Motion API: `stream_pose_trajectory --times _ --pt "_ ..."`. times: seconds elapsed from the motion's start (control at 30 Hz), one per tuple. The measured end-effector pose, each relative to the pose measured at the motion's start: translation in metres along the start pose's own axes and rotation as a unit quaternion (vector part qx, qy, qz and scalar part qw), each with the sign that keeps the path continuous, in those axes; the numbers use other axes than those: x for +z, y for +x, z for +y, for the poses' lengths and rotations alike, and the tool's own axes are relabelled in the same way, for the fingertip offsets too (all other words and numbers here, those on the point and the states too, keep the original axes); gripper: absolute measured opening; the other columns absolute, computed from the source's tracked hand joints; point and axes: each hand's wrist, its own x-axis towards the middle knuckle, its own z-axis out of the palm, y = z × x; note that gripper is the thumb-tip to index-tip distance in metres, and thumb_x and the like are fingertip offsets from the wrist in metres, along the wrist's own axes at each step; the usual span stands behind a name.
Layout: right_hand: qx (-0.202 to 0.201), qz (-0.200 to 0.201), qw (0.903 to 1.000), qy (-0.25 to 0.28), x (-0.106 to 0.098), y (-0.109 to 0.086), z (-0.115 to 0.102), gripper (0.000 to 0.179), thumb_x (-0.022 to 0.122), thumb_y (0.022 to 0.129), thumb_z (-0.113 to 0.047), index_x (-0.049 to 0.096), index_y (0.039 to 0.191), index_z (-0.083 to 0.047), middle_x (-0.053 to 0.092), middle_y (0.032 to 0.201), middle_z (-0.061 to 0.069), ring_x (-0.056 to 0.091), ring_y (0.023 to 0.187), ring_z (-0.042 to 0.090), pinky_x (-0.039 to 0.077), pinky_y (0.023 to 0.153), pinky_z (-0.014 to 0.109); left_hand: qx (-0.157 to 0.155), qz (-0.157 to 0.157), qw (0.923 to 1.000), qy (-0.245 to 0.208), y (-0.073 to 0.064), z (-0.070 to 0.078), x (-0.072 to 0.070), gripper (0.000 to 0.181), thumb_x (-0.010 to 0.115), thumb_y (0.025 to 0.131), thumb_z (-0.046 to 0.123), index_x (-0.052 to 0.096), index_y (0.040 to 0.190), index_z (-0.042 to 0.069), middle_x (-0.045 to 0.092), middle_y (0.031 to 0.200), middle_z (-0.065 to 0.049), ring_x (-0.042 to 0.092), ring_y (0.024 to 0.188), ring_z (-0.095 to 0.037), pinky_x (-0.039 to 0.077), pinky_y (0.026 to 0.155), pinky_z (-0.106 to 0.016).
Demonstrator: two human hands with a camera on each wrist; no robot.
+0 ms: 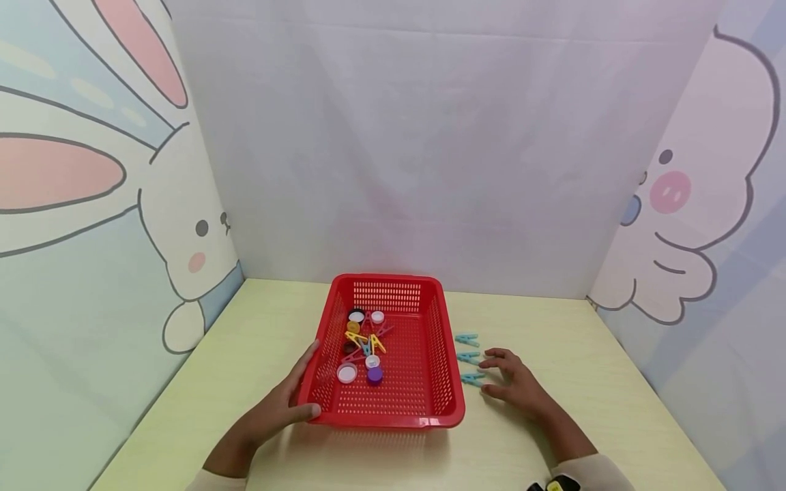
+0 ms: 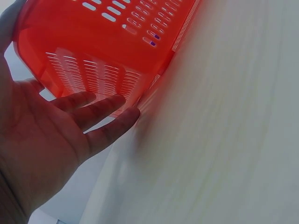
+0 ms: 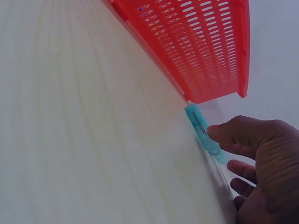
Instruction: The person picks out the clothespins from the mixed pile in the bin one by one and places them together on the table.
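A red plastic basket [image 1: 393, 417] stands on the table, with bottle caps and clothespins inside. My left hand [image 1: 276, 409] rests at its near left corner, thumb on the rim; in the left wrist view the other fingers [image 2: 100, 112] are mostly straight along the outer wall. Right of the basket, three light blue clothespins lie in a column: a far one [image 1: 467, 339], a middle one [image 1: 468, 357] and a near one [image 1: 471, 378]. Beside them is my right hand [image 1: 516, 385], fingers loosely bent, thumb close to a clothespin [image 3: 201, 126]; contact is unclear.
Inside the basket are a purple cap [image 1: 374, 376], white caps such as one at the near left [image 1: 346, 373], a yellow clothespin [image 1: 377, 343] and pink ones. A white cloth wall [image 1: 399, 157] rises behind the pale table [image 1: 528, 317], with printed panels at both sides.
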Motion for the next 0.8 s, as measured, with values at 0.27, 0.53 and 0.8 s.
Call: stream_pose_trajectory --times 0.27,0.53,0.8 --pt "0.022 -0.002 0.9996 0.019 0.0006 -0.0004 -0.0010 0.048 0.092 0.086 -0.021 0.075 0.131 -0.014 0.053 0.155 0.022 0.042 0.150 0.055 0.039 0.120 0.080 -0.002 0.000 1.0000 -0.001 -0.0006 0.0005 0.0007 0.114 0.078 0.096 0.028 -0.004 0.176 0.037 0.021 0.176 -0.027 0.055 0.139 -0.037 0.068 0.094 -0.040" --pt "-0.002 0.019 0.9995 0.026 0.0009 0.0005 0.0029 0.048 0.092 0.086 -0.018 0.075 0.130 -0.012 0.055 0.155 0.021 0.046 0.148 0.053 0.042 0.118 0.079 0.001 -0.001 1.0000 -0.002 -0.0007 -0.0008 0.0004 0.115 0.078 0.096 0.028 -0.004 0.176 0.037 0.021 0.176 -0.027 0.056 0.139 -0.037 0.068 0.095 -0.040" --pt "-0.014 0.073 0.9971 0.013 -0.0038 0.0028 -0.0038 0.041 0.090 0.089 -0.018 0.076 0.127 -0.011 0.060 0.153 0.017 0.052 0.144 0.044 0.053 0.107 0.060 0.012 -0.006 0.9999 -0.010 -0.0002 -0.0030 -0.0006 0.114 0.078 0.097 0.026 -0.003 0.176 0.038 0.016 0.178 -0.027 0.054 0.141 -0.039 0.067 0.096 -0.040"
